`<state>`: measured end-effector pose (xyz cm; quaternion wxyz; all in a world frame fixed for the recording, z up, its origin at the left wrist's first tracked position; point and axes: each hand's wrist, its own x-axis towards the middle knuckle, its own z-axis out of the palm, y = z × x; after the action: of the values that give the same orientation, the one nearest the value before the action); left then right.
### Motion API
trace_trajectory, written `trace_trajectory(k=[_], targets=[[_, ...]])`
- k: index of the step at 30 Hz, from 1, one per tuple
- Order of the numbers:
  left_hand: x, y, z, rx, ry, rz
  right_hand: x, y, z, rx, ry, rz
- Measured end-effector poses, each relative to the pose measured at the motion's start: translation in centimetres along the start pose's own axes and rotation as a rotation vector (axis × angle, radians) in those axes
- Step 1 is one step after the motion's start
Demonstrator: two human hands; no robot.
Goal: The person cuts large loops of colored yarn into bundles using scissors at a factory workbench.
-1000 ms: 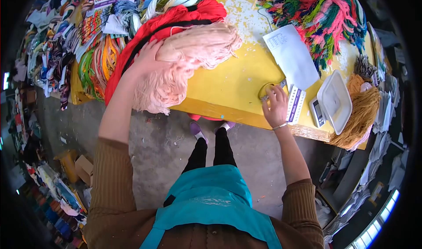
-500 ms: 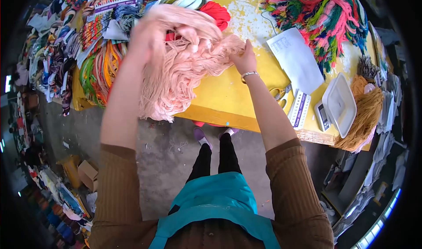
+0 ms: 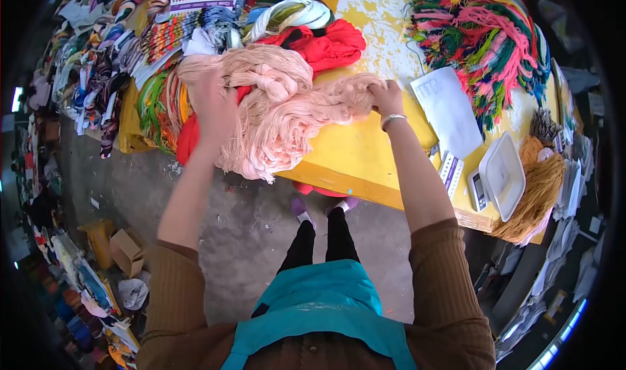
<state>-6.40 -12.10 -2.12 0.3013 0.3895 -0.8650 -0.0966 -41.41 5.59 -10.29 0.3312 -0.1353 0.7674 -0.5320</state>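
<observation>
A big tangled heap of pale pink thread lies over the front edge of the yellow table. My right hand is closed round the narrow right end of this thread, drawn out to the side. At the heap's left side, my left hand is smeared by motion and its fingers do not show clearly. Red thread lies behind the pink heap, and a bit of red also hangs below my left hand. White and olive skeins sit farther back.
At left, multicoloured skeins and a thread card crowd the table. To the right lie a written paper sheet, a punched card, a scale with a white tray, brown thread and a mixed-colour thread pile.
My left hand has come down from the top of the pink thread to its left side. The upper loop has dropped onto the heap, and more red thread shows behind. My right hand keeps its hold.
</observation>
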Motion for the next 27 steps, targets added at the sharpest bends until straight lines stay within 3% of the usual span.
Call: trace_trajectory(k=[1,2,5,7,8,10,11,13,14,16,19,20,22,23,26,27], targets=[[-1.2,2.1,0.7,-0.061,-0.025,0.056,-1.9,-2.0,-0.5,0.286,-0.079,0.101],[-1.7,3.6,1.2,-0.056,-0.041,0.051,-2.6,-2.7,-1.1,0.408,-0.137,0.047],[0.0,5.7,1.7,-0.053,-0.032,0.064,-4.9,-3.5,-2.8,0.632,-0.263,0.146],[1.6,4.9,2.6,0.155,-0.101,0.197,-5.9,-2.4,-4.2,0.717,-0.275,0.202],[2.2,4.4,3.1,0.153,-0.099,0.198,-5.7,-0.5,-4.7,0.644,-0.192,0.194],[2.8,3.2,4.3,0.222,-0.279,0.063,-6.8,1.0,-5.2,-0.041,0.138,0.294],[3.1,3.1,4.4,0.22,-0.285,0.071,-5.6,6.1,-5.9,-0.631,0.278,-0.169],[3.6,3.4,4.8,0.295,-0.213,0.223,-8.1,3.8,-4.0,-0.719,0.301,-0.485],[3.7,3.4,5.0,0.293,-0.217,0.231,-8.5,2.4,-2.9,-0.682,0.135,-0.488],[3.6,3.3,5.5,0.375,-0.212,0.407,-8.0,1.4,0.0,-0.765,0.099,-0.692],[3.9,3.4,6.3,0.523,-0.306,0.39,-7.6,0.4,3.2,-0.956,0.003,-0.894],[4.1,3.2,6.3,0.523,-0.31,0.392,-7.0,0.6,3.5,-0.954,0.002,-0.89],[4.9,3.1,5.3,0.408,-0.103,0.536,-6.6,0.5,3.9,-1.173,-0.053,-0.69],[4.9,3.1,4.5,0.425,-0.069,0.54,-6.9,0.6,3.5,-0.93,0.085,-0.818],[3.4,2.3,2.3,0.272,-0.01,0.545,-9.6,-1.9,2.5,-0.652,0.013,-0.968],[2.7,2.7,1.4,0.275,-0.008,0.543,-11.0,-2.7,2.4,-0.644,-0.053,-0.874]])
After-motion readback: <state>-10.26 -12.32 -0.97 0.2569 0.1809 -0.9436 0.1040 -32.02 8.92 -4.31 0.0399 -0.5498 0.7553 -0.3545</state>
